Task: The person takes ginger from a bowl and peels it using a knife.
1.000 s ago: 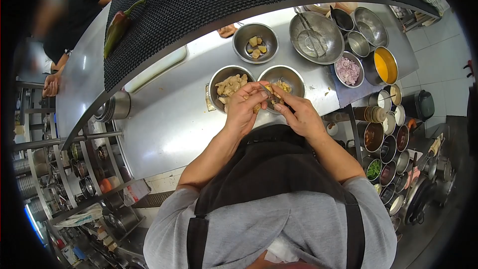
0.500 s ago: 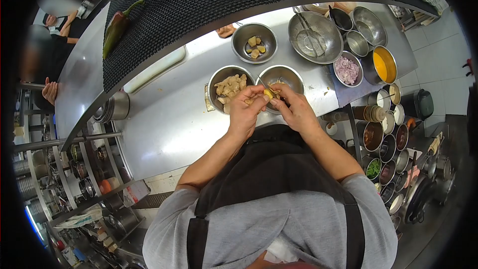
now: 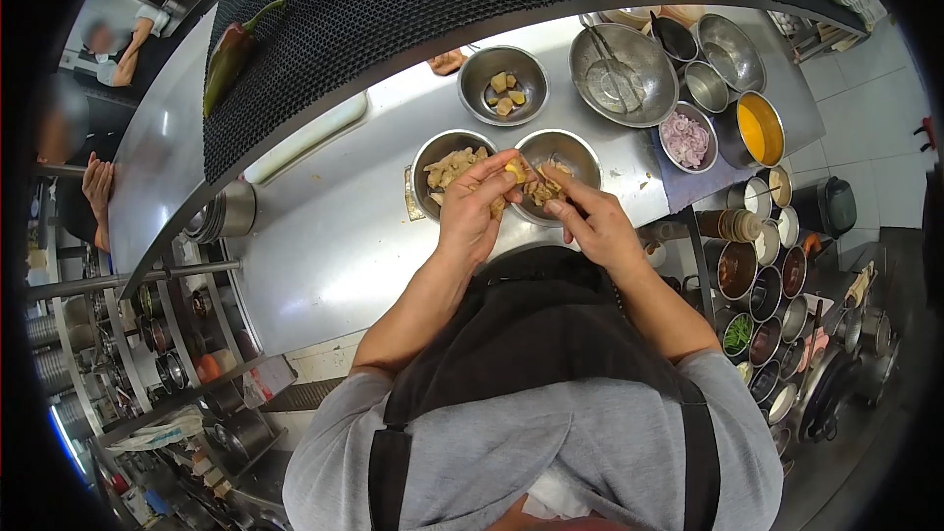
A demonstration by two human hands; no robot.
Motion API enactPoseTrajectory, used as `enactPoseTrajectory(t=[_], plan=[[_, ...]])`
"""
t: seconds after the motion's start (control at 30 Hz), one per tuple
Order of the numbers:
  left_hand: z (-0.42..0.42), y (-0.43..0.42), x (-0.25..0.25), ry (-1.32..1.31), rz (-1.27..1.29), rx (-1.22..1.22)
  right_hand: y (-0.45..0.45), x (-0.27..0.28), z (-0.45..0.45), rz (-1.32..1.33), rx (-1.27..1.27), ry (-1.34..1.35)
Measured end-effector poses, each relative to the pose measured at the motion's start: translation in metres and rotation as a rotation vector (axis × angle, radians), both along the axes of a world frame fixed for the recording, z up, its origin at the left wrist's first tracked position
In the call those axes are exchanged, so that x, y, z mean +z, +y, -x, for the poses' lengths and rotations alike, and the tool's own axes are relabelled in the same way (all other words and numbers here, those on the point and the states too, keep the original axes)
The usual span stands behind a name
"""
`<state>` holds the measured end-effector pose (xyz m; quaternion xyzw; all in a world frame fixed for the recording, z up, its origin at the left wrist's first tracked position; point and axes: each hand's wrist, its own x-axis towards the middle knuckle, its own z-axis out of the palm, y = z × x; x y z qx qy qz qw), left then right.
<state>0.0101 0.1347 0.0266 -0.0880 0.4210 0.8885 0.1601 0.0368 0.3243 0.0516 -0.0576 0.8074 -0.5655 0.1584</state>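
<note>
My left hand pinches a piece of ginger that shows bright yellow flesh, above the gap between two steel bowls. Close by on the right, my right hand has its fingers curled over the right bowl. A thin metal blade seems to be in it, mostly hidden by the fingers. The left steel bowl holds knobbly unpeeled ginger. In the right steel bowl lie brownish scraps, partly covered by my fingers. Behind them, another steel bowl contains several peeled yellow ginger pieces.
A large steel bowl with a strainer, a bowl of sliced onion and a pot of orange liquid stand to the right. A raised black-matted shelf curves across the back. Two other people are at the left, one person's hand by the counter.
My hands have drawn apart slightly, the left raising and turning the ginger. The thin blade that showed between them is now mostly hidden. The people at the left have shifted.
</note>
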Motion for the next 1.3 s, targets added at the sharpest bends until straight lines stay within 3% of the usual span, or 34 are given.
enactPoseTrajectory(t=[0.07, 0.17, 1.3], plan=[[-0.002, -0.002, -0.007, 0.007, 0.027, -0.003, -0.003, -0.004, -0.002, -0.067, 0.021, 0.193], [-0.005, 0.0, -0.004, 0.019, 0.046, 0.002, -0.007, 0.002, -0.004, -0.064, 0.031, 0.206], [-0.009, -0.002, -0.001, 0.036, 0.024, -0.002, -0.008, 0.008, -0.006, -0.017, 0.086, 0.14]])
